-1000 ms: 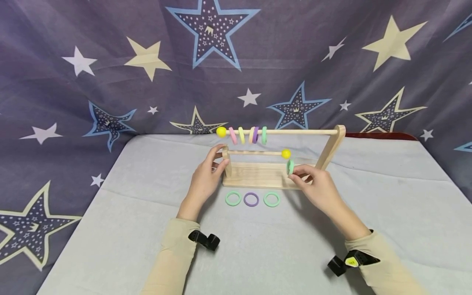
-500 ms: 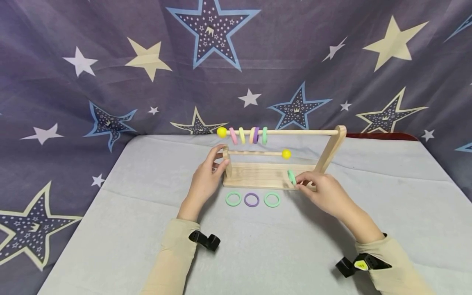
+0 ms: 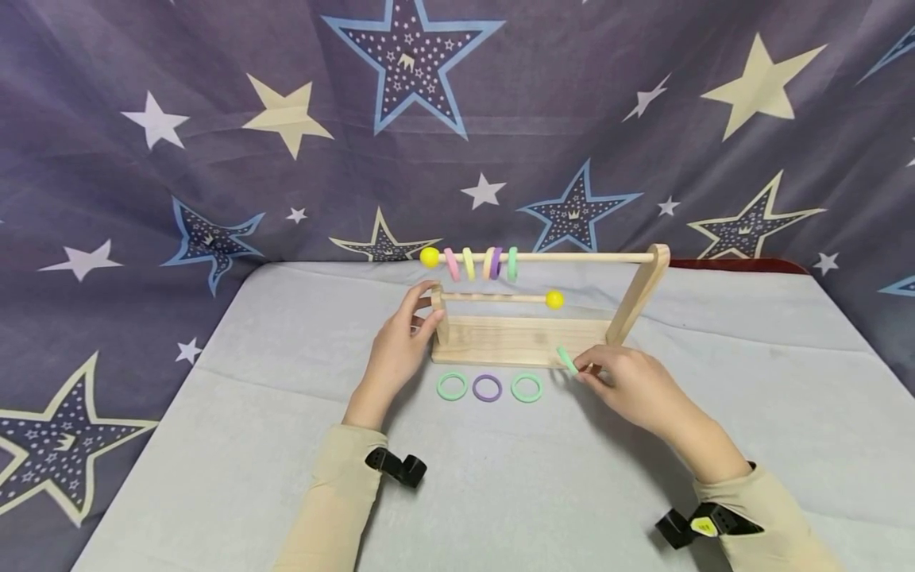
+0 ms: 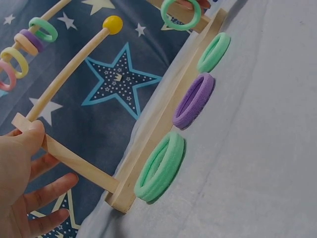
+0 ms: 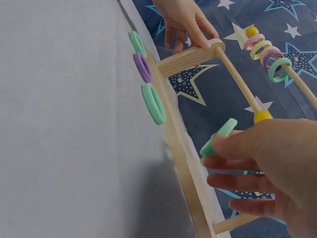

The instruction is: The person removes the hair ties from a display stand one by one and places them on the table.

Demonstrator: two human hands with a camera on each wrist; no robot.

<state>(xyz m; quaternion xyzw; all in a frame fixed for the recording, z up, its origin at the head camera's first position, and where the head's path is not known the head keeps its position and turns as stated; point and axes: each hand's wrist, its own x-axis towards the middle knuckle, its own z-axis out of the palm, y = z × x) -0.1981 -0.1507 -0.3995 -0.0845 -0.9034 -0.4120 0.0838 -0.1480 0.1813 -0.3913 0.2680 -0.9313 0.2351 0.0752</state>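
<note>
Nearest you, the left green ring [image 3: 452, 398], purple ring [image 3: 488, 400] and right green ring [image 3: 526, 400] lie in a row on the tabletop [image 3: 543, 477]. Just beyond and to their right, your right grip [image 3: 632, 385] pinches the held ring [image 3: 567, 360], also green. You have just lowered it toward you, away from the bead [image 3: 554, 299] on the lower rod [image 3: 493, 298], to near the right end of the base [image 3: 511, 338]; so it seems free of the rods and closer to the row. It juts, tilted, leftward from your fingertips. Farther left, your left grip [image 3: 397, 345] holds the top of the left post [image 3: 445, 324]. Beyond, the lower rod bears no ring; farthest, five hung rings [image 3: 488, 263] circle the upper rod [image 3: 586, 257].
</note>
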